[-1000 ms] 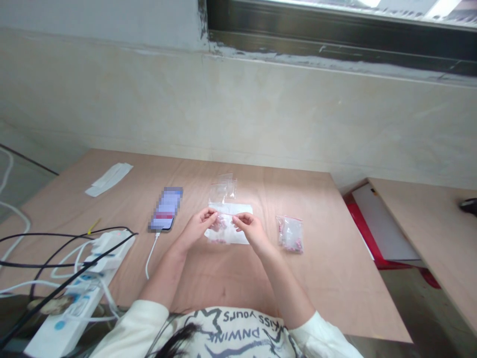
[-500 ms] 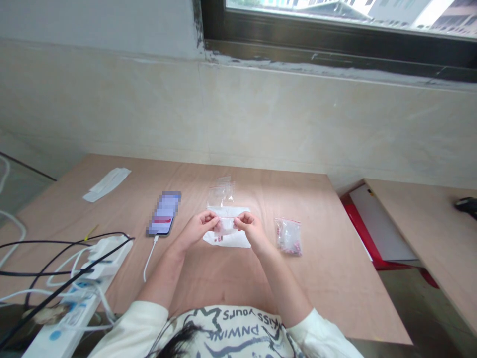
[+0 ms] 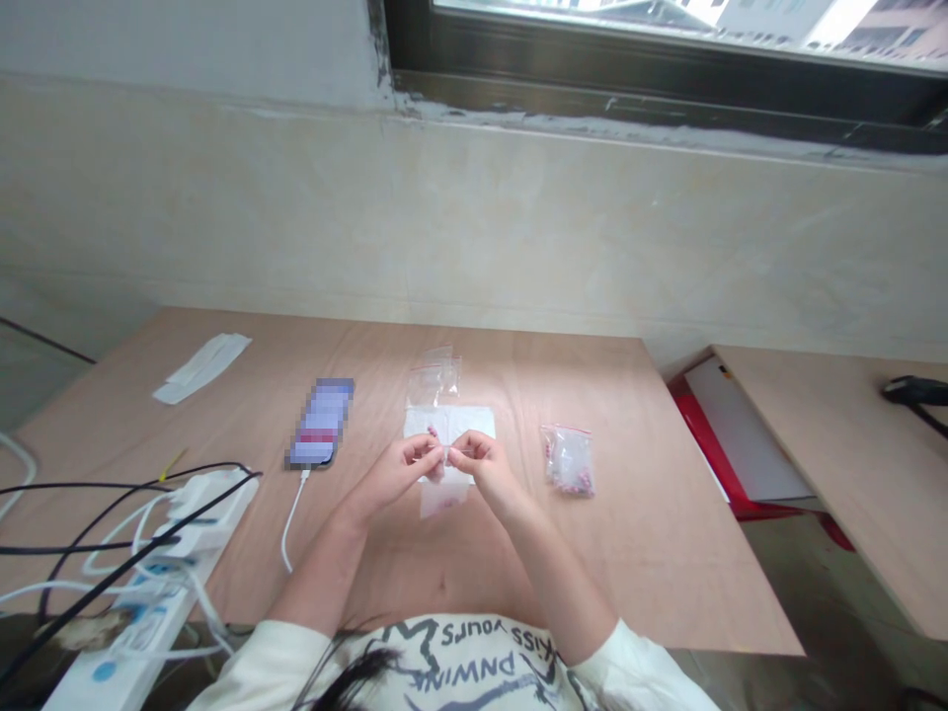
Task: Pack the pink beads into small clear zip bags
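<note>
My left hand [image 3: 396,472] and my right hand [image 3: 485,470] meet above the middle of the plywood table [image 3: 518,553]. Their fingertips pinch the top edge of a small clear zip bag [image 3: 444,502], which hangs toward me with a little pink inside. Beneath lies a white paper sheet [image 3: 448,425]. Just beyond it are several flat clear bags [image 3: 434,378] with red-edged seals. To the right of my right hand rests a clear bag of small pink-red parts [image 3: 569,460]. A phone [image 3: 320,423] with a blurred screen lies left of my left hand.
A white cable [image 3: 291,523] runs from the phone. A white power strip [image 3: 170,563] with black and white cords sits at the near left corner. Folded white paper [image 3: 201,367] lies far left. A wall rises behind the table; a second table and red folder stand right.
My hands have moved closer together, and the small bag now hangs lower from my fingertips, past the paper's near edge. The whole view has shifted slightly.
</note>
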`<state>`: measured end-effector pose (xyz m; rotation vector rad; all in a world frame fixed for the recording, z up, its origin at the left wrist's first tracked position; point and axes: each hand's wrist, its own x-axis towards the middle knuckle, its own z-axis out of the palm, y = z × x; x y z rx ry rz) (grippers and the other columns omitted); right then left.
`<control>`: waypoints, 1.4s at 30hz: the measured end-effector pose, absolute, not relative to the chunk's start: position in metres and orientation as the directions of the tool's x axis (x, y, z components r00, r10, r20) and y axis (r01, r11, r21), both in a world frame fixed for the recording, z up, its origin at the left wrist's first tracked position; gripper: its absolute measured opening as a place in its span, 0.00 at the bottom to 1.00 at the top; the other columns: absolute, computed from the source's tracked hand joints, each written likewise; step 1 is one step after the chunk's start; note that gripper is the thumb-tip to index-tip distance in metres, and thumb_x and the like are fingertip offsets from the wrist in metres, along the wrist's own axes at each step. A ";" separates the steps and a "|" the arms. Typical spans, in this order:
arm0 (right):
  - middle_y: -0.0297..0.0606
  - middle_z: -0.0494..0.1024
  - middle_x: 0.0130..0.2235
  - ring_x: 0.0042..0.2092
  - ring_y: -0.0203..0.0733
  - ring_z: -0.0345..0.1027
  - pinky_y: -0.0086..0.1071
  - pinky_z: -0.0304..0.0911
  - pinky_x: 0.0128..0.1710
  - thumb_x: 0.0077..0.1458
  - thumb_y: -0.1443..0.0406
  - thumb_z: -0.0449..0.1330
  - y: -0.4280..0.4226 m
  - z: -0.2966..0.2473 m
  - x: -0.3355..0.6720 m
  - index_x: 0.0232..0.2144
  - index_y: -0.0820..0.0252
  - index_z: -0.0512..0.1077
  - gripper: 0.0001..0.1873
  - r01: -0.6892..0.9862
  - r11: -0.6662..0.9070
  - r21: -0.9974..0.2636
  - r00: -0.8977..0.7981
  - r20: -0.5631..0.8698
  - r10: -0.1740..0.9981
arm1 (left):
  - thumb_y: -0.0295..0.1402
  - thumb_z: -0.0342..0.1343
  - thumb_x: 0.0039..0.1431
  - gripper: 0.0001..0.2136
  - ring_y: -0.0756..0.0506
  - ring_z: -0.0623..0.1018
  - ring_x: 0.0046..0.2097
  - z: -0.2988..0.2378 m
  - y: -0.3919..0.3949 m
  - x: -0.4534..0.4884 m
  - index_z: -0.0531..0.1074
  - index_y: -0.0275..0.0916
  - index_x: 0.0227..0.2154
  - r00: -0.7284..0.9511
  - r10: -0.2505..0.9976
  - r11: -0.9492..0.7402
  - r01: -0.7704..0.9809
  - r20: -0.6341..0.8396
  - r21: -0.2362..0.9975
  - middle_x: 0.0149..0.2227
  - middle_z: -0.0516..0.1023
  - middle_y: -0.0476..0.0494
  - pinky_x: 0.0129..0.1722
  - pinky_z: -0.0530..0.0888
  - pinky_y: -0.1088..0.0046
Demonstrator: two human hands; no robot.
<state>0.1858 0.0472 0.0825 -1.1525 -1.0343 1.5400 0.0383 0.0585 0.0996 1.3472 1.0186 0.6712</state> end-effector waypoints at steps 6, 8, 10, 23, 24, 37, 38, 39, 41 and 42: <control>0.31 0.70 0.22 0.26 0.36 0.62 0.29 0.56 0.30 0.39 0.58 0.61 0.039 0.085 0.190 0.19 0.60 0.65 0.12 -0.254 -0.235 -0.938 -0.145 -0.203 0.968 | 0.39 0.50 0.50 0.12 0.50 0.71 0.29 0.098 0.057 0.042 0.69 0.35 0.24 0.402 0.895 0.116 0.209 -0.193 0.971 0.23 0.71 0.48 0.30 0.68 0.75; 0.30 0.68 0.19 0.23 0.34 0.60 0.28 0.54 0.26 0.37 0.59 0.62 0.040 0.087 0.194 0.16 0.60 0.64 0.12 -0.265 -0.266 -0.927 -0.120 -0.242 0.963 | 0.39 0.51 0.50 0.11 0.50 0.71 0.29 0.099 0.057 0.042 0.69 0.35 0.24 0.411 0.889 0.133 0.191 -0.202 0.973 0.24 0.71 0.48 0.31 0.68 0.74; 0.29 0.67 0.18 0.22 0.32 0.58 0.27 0.53 0.25 0.36 0.60 0.62 0.041 0.089 0.198 0.15 0.60 0.64 0.12 -0.252 -0.285 -0.925 -0.092 -0.270 0.958 | 0.39 0.51 0.50 0.11 0.50 0.71 0.28 0.101 0.058 0.042 0.68 0.35 0.22 0.415 0.885 0.147 0.180 -0.211 0.973 0.23 0.71 0.49 0.31 0.68 0.74; 0.27 0.61 0.17 0.20 0.31 0.54 0.27 0.54 0.22 0.41 0.52 0.57 0.026 0.057 0.246 0.18 0.59 0.61 0.17 -0.184 -0.188 -0.965 0.234 -0.229 0.945 | 0.42 0.50 0.50 0.15 0.47 0.73 0.34 0.096 0.065 0.051 0.69 0.36 0.34 0.319 0.901 0.230 0.228 -0.296 0.946 0.34 0.75 0.44 0.32 0.68 0.74; 0.26 0.59 0.18 0.20 0.31 0.52 0.27 0.55 0.21 0.41 0.52 0.56 0.025 0.054 0.260 0.19 0.58 0.60 0.17 -0.174 -0.174 -0.969 0.346 -0.226 0.911 | 0.43 0.50 0.50 0.16 0.46 0.73 0.36 0.094 0.064 0.050 0.69 0.36 0.35 0.301 0.904 0.242 0.229 -0.304 0.943 0.34 0.75 0.43 0.33 0.69 0.73; 0.56 0.67 0.36 0.39 0.54 0.57 0.41 0.50 0.35 0.50 0.61 0.46 0.025 0.015 0.317 0.34 0.69 0.66 0.17 0.708 -0.571 -0.415 0.702 0.330 0.631 | 0.46 0.51 0.47 0.16 0.43 0.74 0.38 0.057 0.061 0.019 0.68 0.37 0.32 0.199 0.941 0.217 0.269 -0.275 0.938 0.31 0.76 0.42 0.40 0.68 0.67; 0.55 0.67 0.36 0.39 0.54 0.56 0.41 0.50 0.35 0.50 0.61 0.45 0.024 0.016 0.315 0.34 0.68 0.68 0.17 0.734 -0.554 -0.393 0.674 0.325 0.663 | 0.46 0.51 0.46 0.16 0.43 0.74 0.38 0.057 0.061 0.017 0.68 0.37 0.32 0.181 0.946 0.217 0.266 -0.269 0.939 0.31 0.76 0.42 0.40 0.68 0.67; 0.54 0.67 0.36 0.38 0.53 0.56 0.40 0.49 0.34 0.51 0.60 0.45 0.022 0.017 0.314 0.33 0.66 0.69 0.17 0.756 -0.536 -0.376 0.648 0.310 0.695 | 0.45 0.52 0.46 0.16 0.43 0.74 0.38 0.058 0.062 0.014 0.68 0.37 0.32 0.164 0.950 0.216 0.266 -0.265 0.939 0.32 0.76 0.42 0.39 0.68 0.68; 0.52 0.67 0.35 0.37 0.52 0.56 0.40 0.49 0.33 0.51 0.60 0.44 0.019 0.019 0.314 0.31 0.64 0.70 0.18 0.786 -0.500 -0.363 0.605 0.288 0.742 | 0.44 0.52 0.46 0.16 0.43 0.74 0.39 0.060 0.068 0.011 0.68 0.37 0.32 0.140 0.959 0.201 0.279 -0.247 0.939 0.33 0.76 0.41 0.39 0.68 0.68; 0.52 0.67 0.35 0.37 0.52 0.56 0.40 0.49 0.34 0.52 0.60 0.43 0.017 0.020 0.314 0.30 0.64 0.70 0.19 0.794 -0.482 -0.369 0.592 0.292 0.751 | 0.44 0.52 0.46 0.16 0.43 0.73 0.40 0.061 0.073 0.009 0.68 0.36 0.32 0.136 0.963 0.184 0.293 -0.232 0.938 0.34 0.75 0.41 0.41 0.68 0.68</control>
